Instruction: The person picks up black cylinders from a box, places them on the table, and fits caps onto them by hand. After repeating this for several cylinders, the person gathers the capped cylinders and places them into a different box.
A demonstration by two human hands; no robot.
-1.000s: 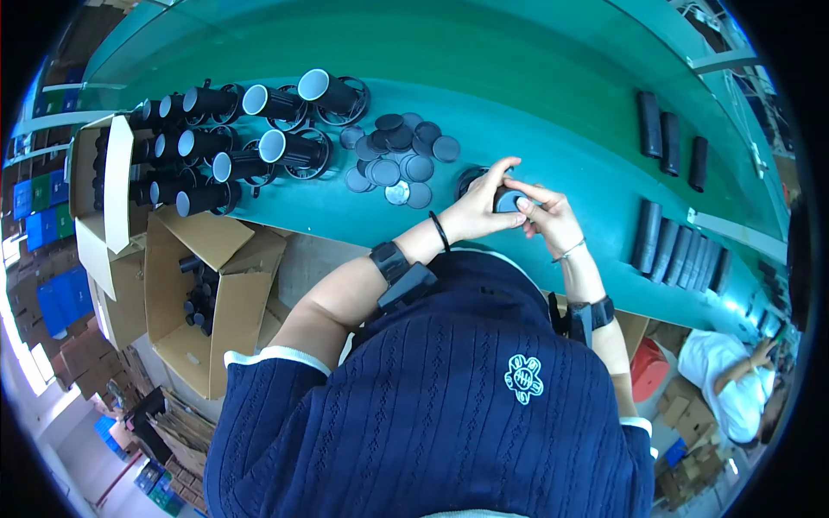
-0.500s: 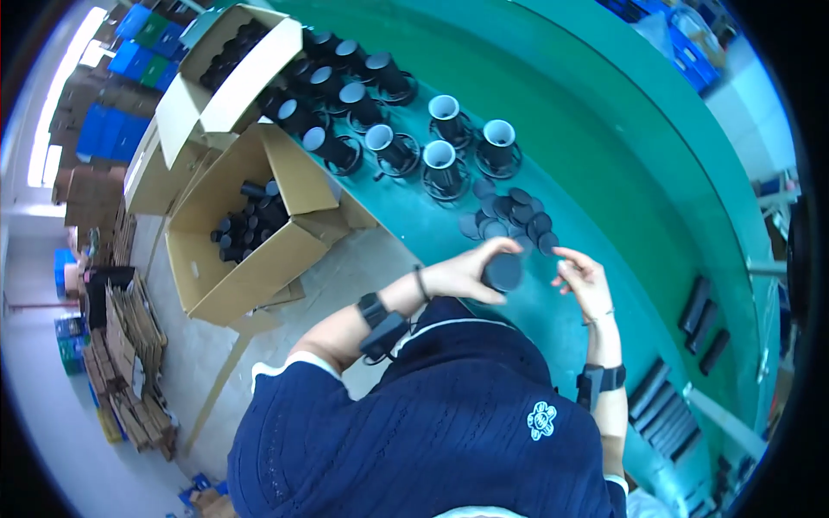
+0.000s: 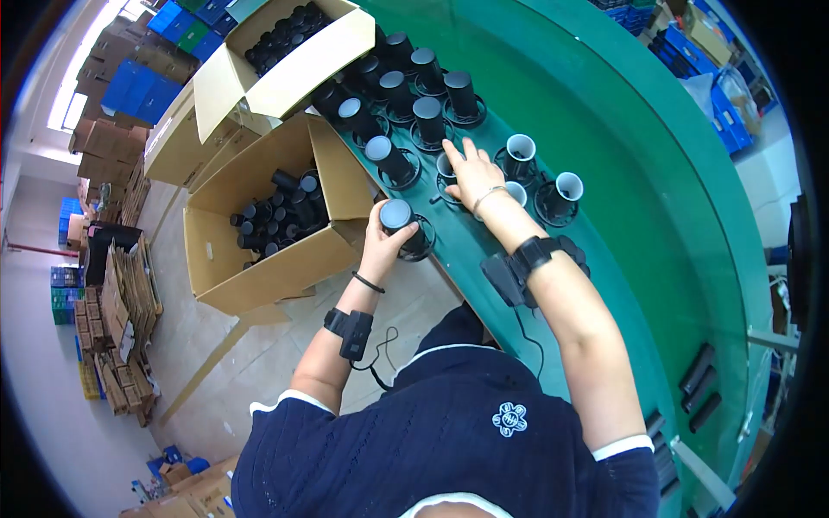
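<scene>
My left hand (image 3: 377,245) is closed around a black cylinder with a pale grey top (image 3: 396,213). The cylinder stands on a black ring-shaped base (image 3: 423,239) at the near edge of the green table. My right hand (image 3: 477,179) is stretched out with its fingers spread, over a black cup with a pale inside (image 3: 446,164); I cannot tell whether it touches the cup. Close to that hand stand two more open cups, one beyond it (image 3: 520,148) and one to the right (image 3: 566,187). Another pale rim shows partly behind the right wrist.
Several capped black cylinders (image 3: 428,116) on ring bases stand farther up the table (image 3: 535,95). An open cardboard box (image 3: 207,250) with black cylinders is at the left. Behind it another box (image 3: 345,52) holds dark pieces. Black bars (image 3: 696,369) lie at the right.
Both hands have moved up and left from the pile of dark discs, which is now out of sight. My left hand, earlier around a dark round piece there, now holds the pale-topped cylinder.
</scene>
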